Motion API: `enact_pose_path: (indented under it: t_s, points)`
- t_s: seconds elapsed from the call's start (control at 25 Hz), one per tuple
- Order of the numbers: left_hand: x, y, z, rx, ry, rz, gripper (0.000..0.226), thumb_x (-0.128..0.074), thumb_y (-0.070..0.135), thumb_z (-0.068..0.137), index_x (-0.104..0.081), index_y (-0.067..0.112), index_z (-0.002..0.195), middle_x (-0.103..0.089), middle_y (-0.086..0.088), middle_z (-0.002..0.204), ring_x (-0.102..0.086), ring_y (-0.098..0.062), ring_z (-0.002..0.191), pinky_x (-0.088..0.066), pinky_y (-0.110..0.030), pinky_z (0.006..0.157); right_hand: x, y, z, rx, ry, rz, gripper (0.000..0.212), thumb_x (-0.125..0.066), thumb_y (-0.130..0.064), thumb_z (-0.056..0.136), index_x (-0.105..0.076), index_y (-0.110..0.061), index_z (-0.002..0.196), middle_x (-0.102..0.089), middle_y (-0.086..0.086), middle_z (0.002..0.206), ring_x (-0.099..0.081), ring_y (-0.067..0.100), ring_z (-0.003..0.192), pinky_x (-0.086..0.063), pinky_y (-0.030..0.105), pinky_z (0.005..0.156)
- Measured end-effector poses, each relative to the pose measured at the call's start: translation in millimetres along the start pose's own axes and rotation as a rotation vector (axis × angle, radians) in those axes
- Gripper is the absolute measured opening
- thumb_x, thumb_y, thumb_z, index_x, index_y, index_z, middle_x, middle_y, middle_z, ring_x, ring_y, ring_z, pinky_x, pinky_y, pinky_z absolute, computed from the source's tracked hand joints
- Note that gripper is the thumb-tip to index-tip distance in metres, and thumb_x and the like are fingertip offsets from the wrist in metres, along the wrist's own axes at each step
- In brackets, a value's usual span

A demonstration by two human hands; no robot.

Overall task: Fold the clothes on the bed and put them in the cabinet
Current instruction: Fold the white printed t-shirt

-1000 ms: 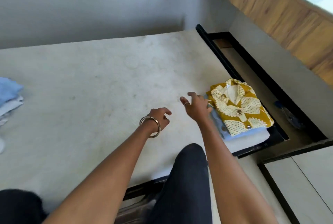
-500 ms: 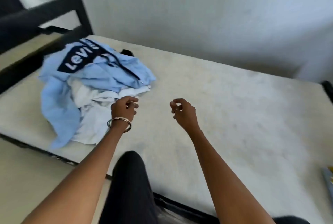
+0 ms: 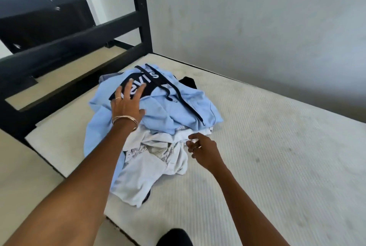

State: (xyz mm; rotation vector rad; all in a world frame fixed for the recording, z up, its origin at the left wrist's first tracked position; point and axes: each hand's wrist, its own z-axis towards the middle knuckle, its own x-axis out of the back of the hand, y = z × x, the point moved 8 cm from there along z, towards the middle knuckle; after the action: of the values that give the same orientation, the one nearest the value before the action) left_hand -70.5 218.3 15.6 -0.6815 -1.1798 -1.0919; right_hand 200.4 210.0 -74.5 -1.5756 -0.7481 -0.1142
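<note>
Now the left hand (image 3: 126,105), spread flat, has reached the blue hoodie (image 3: 168,111) near the mattress (image 3: 277,156) corner. The right hand (image 3: 204,151), loosely curled and holding nothing, hovers beside the white shirt (image 3: 150,166). Bare mattress stretches rightward.

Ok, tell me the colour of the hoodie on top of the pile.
Light blue hoodie with a black logo panel, in the head view.

light blue hooded top (image 3: 162,111) with a black chest panel (image 3: 138,85) lettered in white and black drawcords (image 3: 184,99); beneath it a white garment (image 3: 150,166) with a faint grey print; a black item (image 3: 188,82) behind the pile. mattress (image 3: 277,156) off-white, finely ribbed. bed frame (image 3: 69,33) black. wall (image 3: 257,17) pale grey. bangle (image 3: 126,120) gold-toned.
</note>
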Motion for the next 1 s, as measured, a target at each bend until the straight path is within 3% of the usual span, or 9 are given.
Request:
enact_pose_path:
  t_s: [0.12, 0.24, 0.4, 0.48, 0.56, 0.72, 0.84, 0.92, 1.0]
  points:
    - [-51.2, 9.4, 31.1, -0.112, -0.291, 0.333, 0.087, -0.069, 0.043, 0.083, -0.013, 0.048, 0.149, 0.003, -0.002, 0.162, -0.009, -0.037, 0.146, -0.011, -0.06, 0.113, -2.0, 31.5, 7.0, -0.029, -0.01, -0.02, 0.014, -0.061, -0.014, 0.091, -0.064, -0.02, 0.104, -0.069, -0.009, 0.067, -0.07, 0.018, 0.072, -0.057, 0.043, 0.077]
    - [-62.5, 21.8, 38.2, -0.122, -0.239, 0.406, 0.036, -0.053, 0.029, 0.093, -0.055, 0.041, 0.127, -0.034, -0.004, 0.149, -0.037, -0.035, 0.132, -0.018, -0.057, 0.112, 8.3, 60.8, 3.3, -0.098, -0.013, 0.002, 0.025, -0.053, 0.004, 0.088, -0.066, -0.006, 0.106, -0.068, -0.009, 0.069, -0.069, 0.011, 0.068, -0.06, 0.037, 0.067]
    - [-24.7, 27.9, 41.0, 0.078, 0.002, -0.12, 0.02, -0.044, 0.008, 0.088, -0.059, 0.02, 0.09, -0.059, -0.018, 0.096, -0.058, -0.043, 0.087, -0.048, -0.048, 0.082, 27.7, 76.1, -8.5, -0.228, 0.049, 0.1, 0.017, -0.053, -0.001, 0.092, -0.069, -0.007, 0.095, -0.073, 0.01, 0.079, -0.064, 0.012, 0.06, -0.045, 0.014, 0.048]
    - [-17.0, 11.0, 53.5, 0.238, -0.064, -0.48, 0.021, -0.04, 0.013, 0.081, -0.057, 0.024, 0.076, -0.065, -0.02, 0.086, -0.063, -0.042, 0.08, -0.054, -0.046, 0.078, 31.5, 72.2, -8.5, -0.265, 0.105, 0.162, 0.015, -0.054, -0.007, 0.095, -0.069, -0.011, 0.092, -0.073, 0.011, 0.08, -0.062, 0.013, 0.058, -0.041, 0.011, 0.046]
    - [-17.1, -3.1, 52.1, 0.264, -0.177, -0.527, 0.023, -0.045, 0.014, 0.082, -0.062, 0.024, 0.069, -0.069, -0.021, 0.088, -0.066, -0.041, 0.085, -0.055, -0.046, 0.084, 24.7, 57.3, -7.0, -0.255, 0.107, 0.215, 0.014, -0.055, -0.01, 0.095, -0.068, -0.013, 0.091, -0.073, 0.01, 0.08, -0.063, 0.013, 0.057, -0.042, 0.012, 0.046]
    - [-28.4, -27.4, 1.1, 0.309, -0.126, -0.387, 0.017, -0.061, 0.025, 0.086, -0.067, 0.015, 0.098, -0.068, -0.019, 0.103, -0.061, -0.04, 0.103, -0.051, -0.043, 0.089, -7.6, 28.0, -8.8, -0.215, 0.018, 0.246, 0.01, -0.058, -0.016, 0.096, -0.068, -0.015, 0.093, -0.074, 0.007, 0.078, -0.064, 0.012, 0.056, -0.044, 0.014, 0.047]
    - [-84.3, -47.4, -57.0, 0.528, -0.315, -0.226, 0.075, -0.066, 0.047, 0.084, -0.04, 0.0, 0.137, -0.05, -0.022, 0.135, -0.046, -0.038, 0.126, -0.041, -0.045, 0.1, -23.2, 25.6, -12.6, -0.22, 0.004, 0.256, 0.014, -0.055, -0.008, 0.095, -0.068, -0.011, 0.093, -0.073, 0.011, 0.079, -0.062, 0.012, 0.054, -0.043, 0.013, 0.046]
    - [-114.9, -55.5, -85.1, 0.682, -0.422, -0.248, 0.095, -0.069, 0.055, 0.078, -0.029, 0.001, 0.144, -0.041, -0.019, 0.143, -0.04, -0.036, 0.132, -0.038, -0.045, 0.101, -25.5, 28.9, -12.1, -0.227, 0.006, 0.256, 0.01, -0.058, -0.012, 0.096, -0.068, -0.011, 0.094, -0.073, 0.011, 0.08, -0.062, 0.012, 0.054, -0.043, 0.013, 0.045]
    - [-119.0, -60.2, -92.6, 0.724, -0.353, -0.34, 0.075, -0.073, 0.048, 0.077, -0.048, 0.008, 0.135, -0.053, -0.015, 0.133, -0.048, -0.035, 0.126, -0.043, -0.043, 0.096, -27.6, 38.4, -14.2, -0.256, 0.003, 0.249, 0.01, -0.059, -0.015, 0.096, -0.068, -0.012, 0.093, -0.073, 0.01, 0.079, -0.062, 0.013, 0.054, -0.043, 0.013, 0.045]
